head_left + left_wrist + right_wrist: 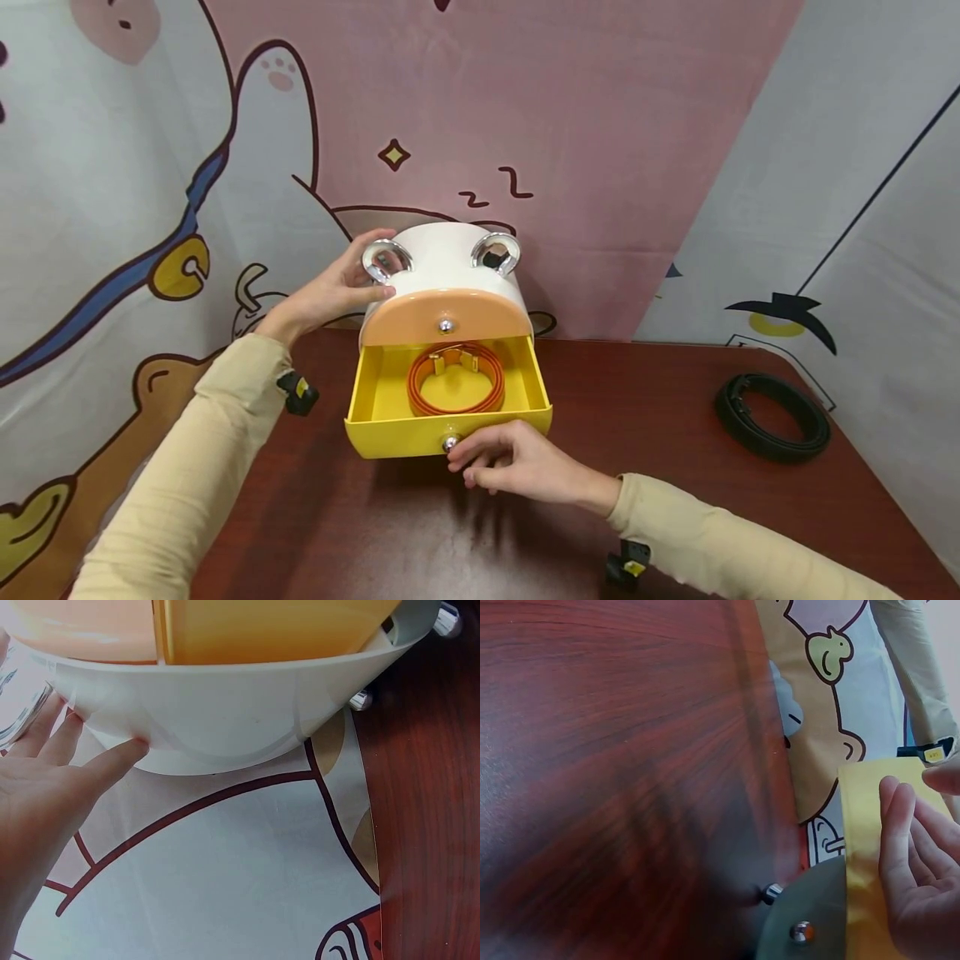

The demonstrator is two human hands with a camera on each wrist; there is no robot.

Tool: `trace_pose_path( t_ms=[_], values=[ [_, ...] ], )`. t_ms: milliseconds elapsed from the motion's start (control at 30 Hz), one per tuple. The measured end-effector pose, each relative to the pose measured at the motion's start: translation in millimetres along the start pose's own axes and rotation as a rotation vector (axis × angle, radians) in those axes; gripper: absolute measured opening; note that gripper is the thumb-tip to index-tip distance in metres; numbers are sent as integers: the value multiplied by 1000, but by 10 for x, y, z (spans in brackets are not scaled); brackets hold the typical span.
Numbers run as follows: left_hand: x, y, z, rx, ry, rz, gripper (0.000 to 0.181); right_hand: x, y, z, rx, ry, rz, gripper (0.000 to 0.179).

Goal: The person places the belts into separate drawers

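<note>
A white rounded drawer box (448,250) with two chrome ring eyes stands on the table, an orange upper drawer front (408,321) across its face. Its yellow lower drawer (401,438) is pulled out, and a coiled orange belt (492,379) lies inside. My left hand (337,279) rests against the box's side by one eye, fingers spread and nearly straight. In the left wrist view, fingertips (138,747) touch the white side. My right hand (517,462) is at the drawer front, fingertips right at the silver knob (450,443), thumb apart from the fingers.
A coiled black belt (813,433) lies at the right of the reddish-brown table (637,408). A cartoon-printed cloth (585,150) hangs close behind the box and along both sides. Small silver feet (771,893) show under the box.
</note>
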State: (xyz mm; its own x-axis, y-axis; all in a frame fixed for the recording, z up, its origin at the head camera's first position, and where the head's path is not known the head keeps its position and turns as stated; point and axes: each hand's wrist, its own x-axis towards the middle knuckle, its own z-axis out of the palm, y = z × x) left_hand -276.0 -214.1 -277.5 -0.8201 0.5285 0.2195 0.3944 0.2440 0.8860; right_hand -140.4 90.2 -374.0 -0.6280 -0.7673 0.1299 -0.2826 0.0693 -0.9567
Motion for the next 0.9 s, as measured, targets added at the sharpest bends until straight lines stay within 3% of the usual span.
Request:
trace_pose_path(
  t_ms=[900],
  values=[
    [-4,6,-9,-21,-15,15,76,28,125,147,11,177,108,26]
  ],
)
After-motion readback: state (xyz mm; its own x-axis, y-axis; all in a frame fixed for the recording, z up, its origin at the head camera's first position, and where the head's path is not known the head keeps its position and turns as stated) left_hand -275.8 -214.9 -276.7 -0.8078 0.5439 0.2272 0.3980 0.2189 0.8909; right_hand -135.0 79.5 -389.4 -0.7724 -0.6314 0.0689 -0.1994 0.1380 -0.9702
